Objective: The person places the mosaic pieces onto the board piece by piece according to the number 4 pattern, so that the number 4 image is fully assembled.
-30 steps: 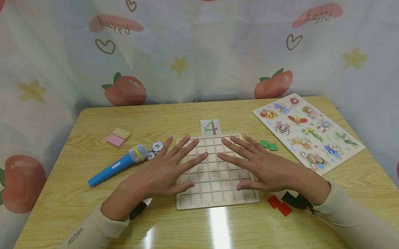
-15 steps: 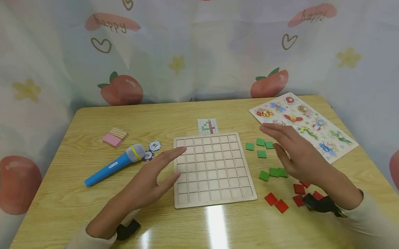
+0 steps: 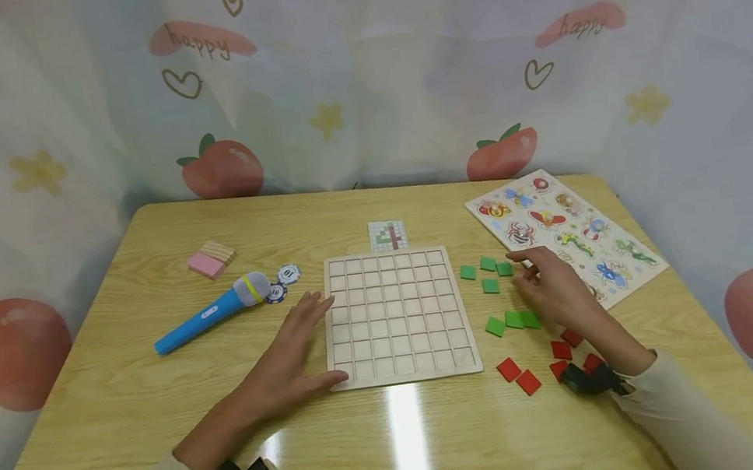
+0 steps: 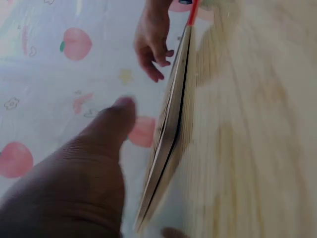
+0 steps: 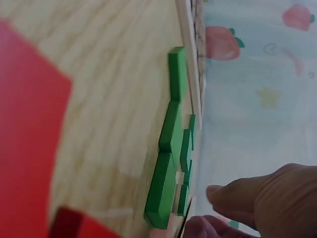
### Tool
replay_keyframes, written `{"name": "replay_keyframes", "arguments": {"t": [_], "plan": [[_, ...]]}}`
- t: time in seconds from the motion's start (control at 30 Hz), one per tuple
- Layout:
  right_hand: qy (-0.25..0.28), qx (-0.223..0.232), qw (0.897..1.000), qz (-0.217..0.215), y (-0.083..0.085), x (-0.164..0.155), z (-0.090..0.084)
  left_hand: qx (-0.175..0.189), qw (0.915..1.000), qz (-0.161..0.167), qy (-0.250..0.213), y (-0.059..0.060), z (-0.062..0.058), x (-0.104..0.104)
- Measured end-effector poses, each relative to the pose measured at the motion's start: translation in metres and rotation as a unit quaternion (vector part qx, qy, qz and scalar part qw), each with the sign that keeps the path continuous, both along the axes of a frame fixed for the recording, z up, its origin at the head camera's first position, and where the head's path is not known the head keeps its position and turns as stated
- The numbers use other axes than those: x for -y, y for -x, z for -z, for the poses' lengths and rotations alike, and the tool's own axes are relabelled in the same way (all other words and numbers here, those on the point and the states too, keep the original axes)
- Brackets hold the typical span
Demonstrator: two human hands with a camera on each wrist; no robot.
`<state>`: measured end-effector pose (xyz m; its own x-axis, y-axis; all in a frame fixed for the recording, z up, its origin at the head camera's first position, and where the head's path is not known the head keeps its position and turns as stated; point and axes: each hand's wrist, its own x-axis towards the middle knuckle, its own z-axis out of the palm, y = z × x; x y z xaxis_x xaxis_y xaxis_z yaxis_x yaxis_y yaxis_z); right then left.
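A bare wooden grid board [image 3: 396, 315] lies flat at the table's middle. My left hand [image 3: 305, 342] lies with straight fingers along the board's left edge, its thumb touching the near-left corner; the left wrist view shows that hand [image 4: 79, 173] beside the board's edge [image 4: 171, 124]. My right hand [image 3: 537, 278] hovers right of the board with loosely bent fingers, its fingertips next to the green tiles [image 3: 490, 285]. It holds nothing that I can see. More green tiles [image 5: 168, 148] and red tiles [image 3: 517, 374] lie near that wrist.
A small pattern card [image 3: 387, 235] sits behind the board. At the left lie a blue toy microphone [image 3: 210, 313], two poker chips [image 3: 288, 275] and a pink block [image 3: 206, 264]. An animal peg puzzle [image 3: 563, 232] fills the right rear. Printed cloth walls surround the table.
Both hands have come off the top of the board. The left slid back to its left edge; the right swung right and lowered toward the green tiles.
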<state>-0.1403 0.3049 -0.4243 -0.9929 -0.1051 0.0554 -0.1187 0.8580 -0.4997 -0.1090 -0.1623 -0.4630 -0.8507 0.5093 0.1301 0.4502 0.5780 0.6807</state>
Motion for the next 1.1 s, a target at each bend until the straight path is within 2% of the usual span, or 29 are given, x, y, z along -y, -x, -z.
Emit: {"name": "replay_keyframes", "arguments": {"t": [0.17, 0.3, 0.5, 0.8, 0.93, 1.03, 1.1], "plan": [[0.005, 0.023, 1.000, 0.006, 0.008, 0.001, 0.008, 0.018, 0.9974, 0.006, 0.069, 0.000, -0.001, 0.002], [0.020, 0.032, 0.999, 0.007, 0.011, 0.002, 0.014, 0.003, 0.9952, 0.011, 0.097, -0.001, -0.002, 0.001], [0.015, 0.022, 1.000, 0.014, 0.016, 0.002, 0.019, -0.014, 0.9940, 0.009, 0.108, -0.001, -0.001, -0.001], [-0.007, 0.008, 1.000, 0.006, 0.020, 0.001, 0.020, -0.018, 0.9923, 0.006, 0.122, -0.001, -0.002, -0.002], [-0.016, 0.013, 1.000, 0.013, 0.017, 0.002, 0.011, -0.016, 0.9920, 0.005, 0.125, -0.001, -0.001, -0.003], [-0.017, 0.001, 1.000, 0.010, 0.013, 0.008, -0.004, -0.015, 0.9914, 0.004, 0.130, -0.001, -0.001, -0.002], [-0.014, -0.015, 1.000, -0.008, 0.013, 0.015, -0.017, -0.019, 0.9913, 0.003, 0.130, -0.001, -0.001, -0.003]]}}
